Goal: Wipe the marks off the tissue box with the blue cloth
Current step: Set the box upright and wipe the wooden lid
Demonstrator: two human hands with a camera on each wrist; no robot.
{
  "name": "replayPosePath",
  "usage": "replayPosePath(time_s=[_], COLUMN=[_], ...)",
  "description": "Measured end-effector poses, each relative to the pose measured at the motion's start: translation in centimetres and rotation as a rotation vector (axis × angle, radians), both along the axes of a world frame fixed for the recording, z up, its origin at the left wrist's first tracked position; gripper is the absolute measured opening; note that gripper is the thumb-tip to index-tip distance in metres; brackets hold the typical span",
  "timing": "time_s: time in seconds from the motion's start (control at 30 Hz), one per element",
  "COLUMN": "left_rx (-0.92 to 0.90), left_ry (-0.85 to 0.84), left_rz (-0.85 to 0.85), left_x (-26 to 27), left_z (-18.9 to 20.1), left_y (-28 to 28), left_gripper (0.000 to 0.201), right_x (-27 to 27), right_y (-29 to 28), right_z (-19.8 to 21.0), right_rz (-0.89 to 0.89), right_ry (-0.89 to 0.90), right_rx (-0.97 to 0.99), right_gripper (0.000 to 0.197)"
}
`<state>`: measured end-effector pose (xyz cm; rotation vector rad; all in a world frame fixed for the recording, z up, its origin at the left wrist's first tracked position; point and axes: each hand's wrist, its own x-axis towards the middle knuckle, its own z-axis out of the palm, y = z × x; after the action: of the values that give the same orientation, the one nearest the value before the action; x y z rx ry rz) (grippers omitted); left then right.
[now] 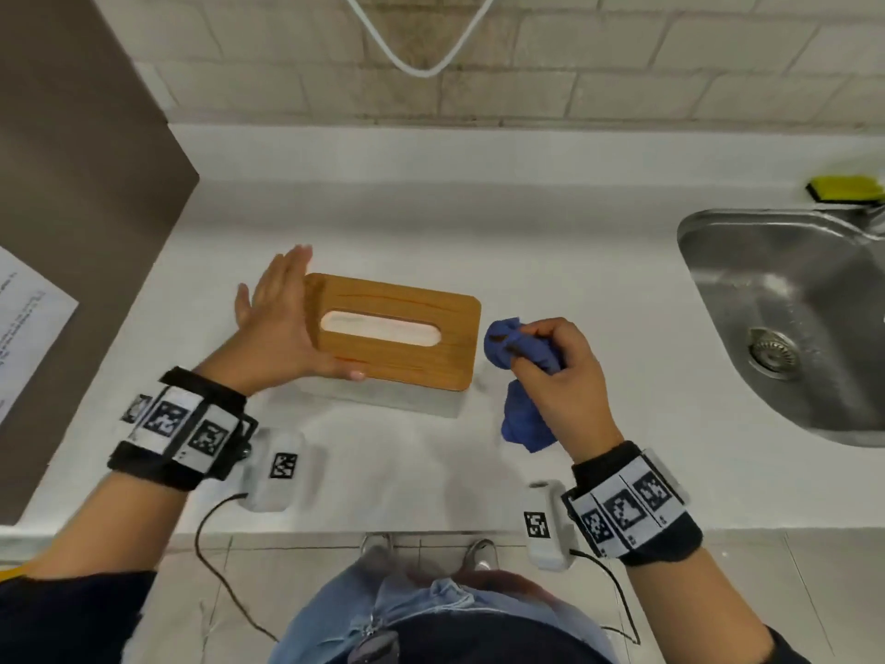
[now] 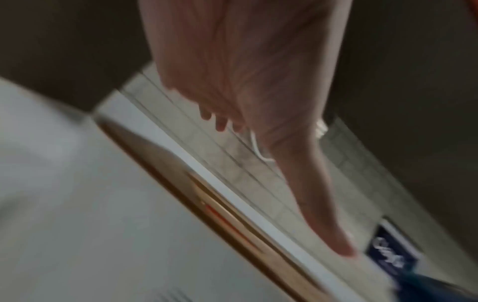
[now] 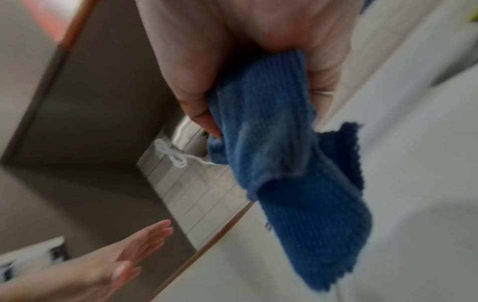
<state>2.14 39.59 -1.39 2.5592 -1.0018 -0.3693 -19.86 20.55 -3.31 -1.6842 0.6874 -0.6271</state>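
Note:
The tissue box has a wooden lid with a long slot and a white body, and it stands on the white counter. Thin orange-red marks run along the lid; a red streak also shows on the lid's edge. My left hand is flat against the box's left end, fingers straight, thumb along the near side. My right hand is just right of the box and grips the bunched blue cloth, apart from the box. The cloth hangs down from my fist.
A steel sink is set into the counter at the right, with a yellow sponge behind it. A brown panel with a paper sheet stands at the left. A white cord hangs on the tiled wall.

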Motion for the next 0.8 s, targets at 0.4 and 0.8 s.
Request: replayPosePath(time_s=[0.4,0.8], left_rx=[0.046,-0.112], left_ry=[0.16,0.098], left_rz=[-0.381,-0.261], left_x=[7.4,6.0], left_z=[-2.8,-4.7], left_y=[2.2,2.8], left_gripper=[0.148,0.145], right_x=[5.4,10.0], right_y=[6.5,10.1], right_z=[-1.7,-3.2], right_rz=[-0.221,-0.321], right_ry=[0.169,0.284], right_rx=[-0.213,-0.33], right_gripper=[0.021,0.029])
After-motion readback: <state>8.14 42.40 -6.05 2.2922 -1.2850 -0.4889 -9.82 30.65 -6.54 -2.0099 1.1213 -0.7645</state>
